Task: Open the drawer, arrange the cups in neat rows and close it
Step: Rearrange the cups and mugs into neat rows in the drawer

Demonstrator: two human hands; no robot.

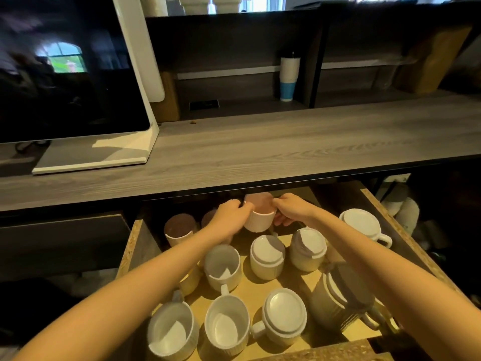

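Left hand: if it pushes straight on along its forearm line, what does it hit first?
The cup that the left hand already grips; beyond it, the right hand's fingers, though depth is unclear.

The cups in the drawer are white to cream, with fine vertical ribbing on their sides. The cup at the back shows a brownish, shaded inside. The drawer floor is pale yellow-tan, and its cut edges show speckled chipboard. The worktop is grey with a streaked wood-grain pattern. The screen is glossy black in a white frame. On the dark brown shelf stands a tumbler, white above and blue at its base.
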